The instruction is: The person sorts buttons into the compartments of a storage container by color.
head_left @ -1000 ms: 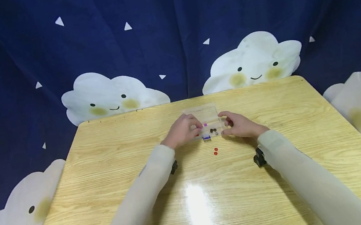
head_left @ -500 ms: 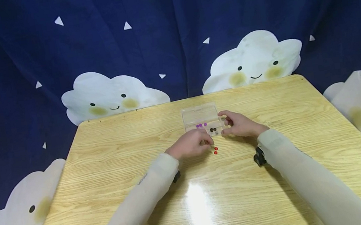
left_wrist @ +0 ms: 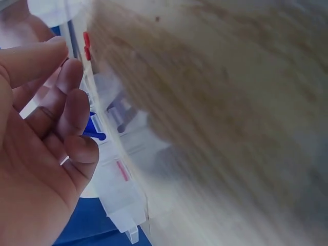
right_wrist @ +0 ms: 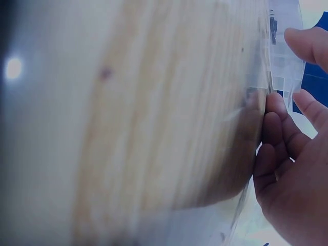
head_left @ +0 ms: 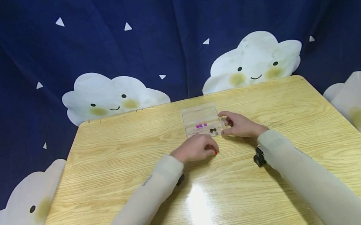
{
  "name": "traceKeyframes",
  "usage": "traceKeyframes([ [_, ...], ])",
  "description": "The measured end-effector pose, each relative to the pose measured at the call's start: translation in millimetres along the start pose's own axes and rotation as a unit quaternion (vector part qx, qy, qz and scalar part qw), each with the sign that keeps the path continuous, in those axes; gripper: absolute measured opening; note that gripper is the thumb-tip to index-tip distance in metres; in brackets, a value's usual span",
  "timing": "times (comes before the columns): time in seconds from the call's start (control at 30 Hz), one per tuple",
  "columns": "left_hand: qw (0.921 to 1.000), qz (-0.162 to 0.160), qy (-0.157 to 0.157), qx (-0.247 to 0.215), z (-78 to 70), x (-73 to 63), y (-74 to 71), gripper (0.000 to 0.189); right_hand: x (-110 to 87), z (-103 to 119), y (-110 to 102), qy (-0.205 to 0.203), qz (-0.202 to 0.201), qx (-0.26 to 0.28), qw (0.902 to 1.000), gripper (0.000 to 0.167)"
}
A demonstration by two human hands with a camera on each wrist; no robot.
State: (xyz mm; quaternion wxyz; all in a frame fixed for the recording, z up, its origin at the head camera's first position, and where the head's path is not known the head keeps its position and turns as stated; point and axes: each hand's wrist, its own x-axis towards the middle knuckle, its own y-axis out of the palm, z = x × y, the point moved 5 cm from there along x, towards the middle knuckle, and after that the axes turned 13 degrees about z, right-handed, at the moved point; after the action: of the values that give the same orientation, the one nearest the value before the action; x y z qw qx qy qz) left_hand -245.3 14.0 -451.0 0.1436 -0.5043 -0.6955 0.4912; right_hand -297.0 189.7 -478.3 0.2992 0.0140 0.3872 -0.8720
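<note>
A clear plastic compartment box (head_left: 192,130) stands on the table with its lid (head_left: 199,114) raised at the back. Purple pieces (head_left: 201,125) sit in its rear part, dark round pieces (head_left: 213,130) in its front right. My right hand (head_left: 242,125) holds the box's right end between thumb and fingers. In front of the box, my left hand (head_left: 195,149) hovers low with bent fingers, its fingertips beside a small red piece (head_left: 216,153). The left wrist view shows two red pieces (left_wrist: 86,46) on the table, apart from the thumb and fingertips.
The box stands on a wooden table (head_left: 119,144), whose back edge meets a dark blue curtain (head_left: 176,32) with cloud prints. A blue latch (left_wrist: 95,128) shows on the box's front in the left wrist view.
My left hand has come away from the box's left part, moving toward me and to the right, down to the red pieces. My right hand has stayed at the box.
</note>
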Motion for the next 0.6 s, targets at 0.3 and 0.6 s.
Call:
traceKeyframes([
  [0.3, 0.9992, -0.007, -0.001, 0.039, 0.8, 1.8, 4.8, 0.016, 0.4, 0.9, 0.8, -0.005, -0.001, -0.001, 1.0000, 0.068],
  [0.6, 0.9962, -0.010, -0.008, 0.086, 1.2, 2.6, 7.3, 0.017, -0.5, 2.0, 0.5, 0.001, 0.001, 0.001, 1.0000, 0.068],
])
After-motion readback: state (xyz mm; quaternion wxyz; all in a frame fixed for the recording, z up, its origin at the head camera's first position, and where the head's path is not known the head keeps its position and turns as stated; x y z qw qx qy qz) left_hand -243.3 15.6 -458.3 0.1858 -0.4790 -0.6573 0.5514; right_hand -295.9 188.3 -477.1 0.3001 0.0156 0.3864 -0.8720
